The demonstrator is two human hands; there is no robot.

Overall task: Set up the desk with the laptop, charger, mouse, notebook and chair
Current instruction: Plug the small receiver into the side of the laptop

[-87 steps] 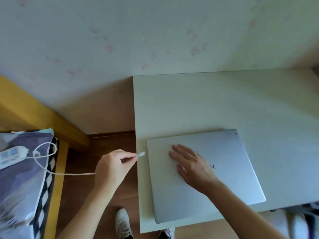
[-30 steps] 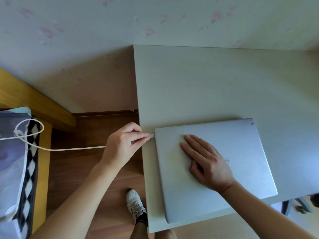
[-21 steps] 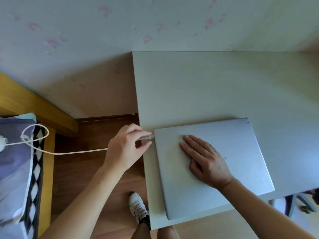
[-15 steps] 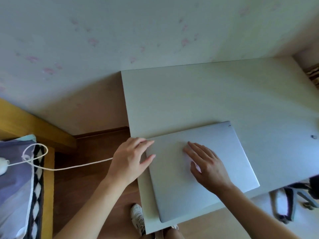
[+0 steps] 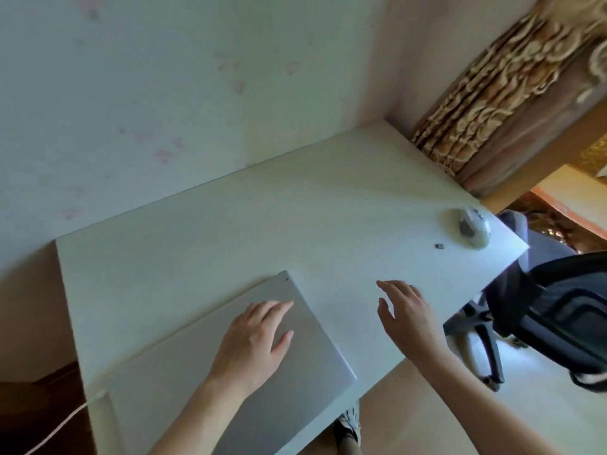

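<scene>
A closed silver laptop (image 5: pixel 184 382) lies on the white desk (image 5: pixel 230 231) near its front left corner. My left hand (image 5: pixel 256 339) rests flat on the laptop lid, fingers apart. My right hand (image 5: pixel 407 316) hovers open over bare desk just right of the laptop, holding nothing. The white charger cable (image 5: pixel 62 425) runs from the laptop's left edge down off the desk. A white and grey mouse (image 5: pixel 473 226) sits at the desk's far right corner. A dark office chair (image 5: pixel 558 310) stands to the right of the desk. No notebook is in view.
A tiny dark object (image 5: pixel 439 246) lies on the desk beside the mouse. Patterned gold curtains (image 5: pixel 492 93) hang behind the desk's right end. The wall runs along the desk's back edge. A shoe (image 5: pixel 348 425) shows on the floor below the front edge.
My left hand let go of the cable plug, now at the laptop's left edge, and moved onto the lid. My right hand lifted off the laptop to the right. My view swung right.
</scene>
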